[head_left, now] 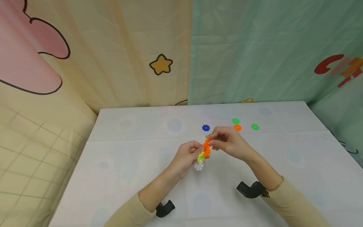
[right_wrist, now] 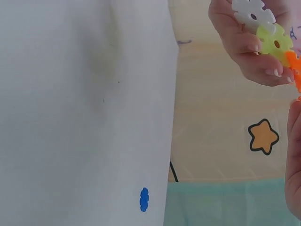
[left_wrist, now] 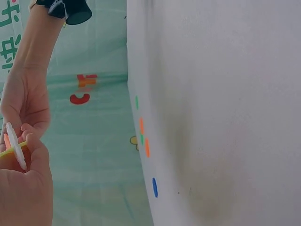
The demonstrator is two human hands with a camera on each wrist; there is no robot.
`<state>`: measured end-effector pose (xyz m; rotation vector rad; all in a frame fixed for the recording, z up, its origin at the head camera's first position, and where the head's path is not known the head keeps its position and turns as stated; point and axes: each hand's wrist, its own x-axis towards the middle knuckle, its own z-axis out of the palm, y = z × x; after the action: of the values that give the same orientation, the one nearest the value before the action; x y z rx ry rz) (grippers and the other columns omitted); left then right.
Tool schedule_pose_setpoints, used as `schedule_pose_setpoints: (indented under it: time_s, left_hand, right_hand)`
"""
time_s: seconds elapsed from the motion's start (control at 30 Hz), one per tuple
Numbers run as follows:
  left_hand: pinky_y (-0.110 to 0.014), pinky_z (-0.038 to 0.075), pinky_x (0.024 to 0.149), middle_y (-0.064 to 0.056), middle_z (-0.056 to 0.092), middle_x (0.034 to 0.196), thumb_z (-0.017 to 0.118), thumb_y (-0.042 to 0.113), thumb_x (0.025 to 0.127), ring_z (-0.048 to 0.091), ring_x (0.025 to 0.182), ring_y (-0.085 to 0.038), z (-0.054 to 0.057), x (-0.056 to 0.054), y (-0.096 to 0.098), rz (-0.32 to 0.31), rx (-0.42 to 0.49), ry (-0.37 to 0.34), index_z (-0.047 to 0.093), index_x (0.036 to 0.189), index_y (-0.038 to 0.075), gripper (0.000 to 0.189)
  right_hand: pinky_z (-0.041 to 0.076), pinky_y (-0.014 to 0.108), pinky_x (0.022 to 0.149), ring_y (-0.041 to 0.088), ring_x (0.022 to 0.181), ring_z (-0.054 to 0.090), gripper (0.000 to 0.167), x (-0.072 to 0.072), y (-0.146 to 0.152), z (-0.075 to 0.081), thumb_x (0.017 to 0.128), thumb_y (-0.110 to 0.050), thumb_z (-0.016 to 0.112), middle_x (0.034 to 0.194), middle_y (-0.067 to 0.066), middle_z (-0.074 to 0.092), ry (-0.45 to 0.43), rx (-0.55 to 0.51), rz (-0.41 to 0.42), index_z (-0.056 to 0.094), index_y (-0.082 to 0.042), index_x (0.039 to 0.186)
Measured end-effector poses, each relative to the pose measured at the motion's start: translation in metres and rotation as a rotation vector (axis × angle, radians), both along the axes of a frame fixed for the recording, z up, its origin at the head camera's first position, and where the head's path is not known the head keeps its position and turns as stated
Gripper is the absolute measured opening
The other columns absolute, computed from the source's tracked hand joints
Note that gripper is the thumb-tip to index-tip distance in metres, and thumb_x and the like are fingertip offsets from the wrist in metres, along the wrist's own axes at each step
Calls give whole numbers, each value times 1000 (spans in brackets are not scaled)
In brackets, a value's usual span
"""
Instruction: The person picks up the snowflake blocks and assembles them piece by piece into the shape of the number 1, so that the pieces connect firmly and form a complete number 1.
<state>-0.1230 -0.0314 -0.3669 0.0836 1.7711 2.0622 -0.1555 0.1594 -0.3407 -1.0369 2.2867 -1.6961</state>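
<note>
Over the middle of the table, both hands hold a short chain of slotted plastic snowflake discs. My left hand [head_left: 185, 157] pinches it between thumb and fingers around an orange disc [head_left: 206, 152]. Below that, a yellow disc [head_left: 201, 157] and a white disc [head_left: 198, 166] hang joined in line. At the upper end, the thumb and fingers of my right hand [head_left: 231, 143] pinch another orange disc [head_left: 209, 140], which meets the chain. Fingers partly cover that joint. In the right wrist view, the white disc [right_wrist: 254, 15] and yellow disc [right_wrist: 276, 43] show their centre holes.
Loose discs lie toward the table's far edge: a blue one [head_left: 205, 127], an orange one [head_left: 237, 127] and two green ones, the right one [head_left: 255, 127] set apart. The left wrist view shows a second loose orange disc [left_wrist: 147, 148]. Curtains hang behind the white-covered table [head_left: 136, 183].
</note>
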Motion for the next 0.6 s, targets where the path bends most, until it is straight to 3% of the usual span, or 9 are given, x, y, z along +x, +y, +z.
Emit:
schedule_pose_setpoints:
  time_s: [0.23,0.47,0.6]
  left_hand:
    - [-20,52,68,-11,68,85,54,7,94,63,69,-12,-1,-2,0,41,-14,2,57,95,-8,14]
    - [-20,52,68,-11,68,84,54,6,93,64,71,-13,-2,0,0,49,-5,4,57,94,-8,14]
    - [-20,52,69,-11,67,86,54,6,94,63,73,-14,-3,0,-3,21,-11,11,57,95,-8,14]
  right_hand:
    - [54,29,61,22,64,61,14,0,-3,-8,83,13,60,83,13,62,-15,0,-85,65,6,94]
    - [54,29,62,22,65,61,15,1,-2,-13,82,13,61,83,9,62,-36,-13,-104,65,7,96]
    - [55,30,64,21,70,62,13,2,-2,-13,84,8,62,86,12,62,-50,3,-89,65,4,96]
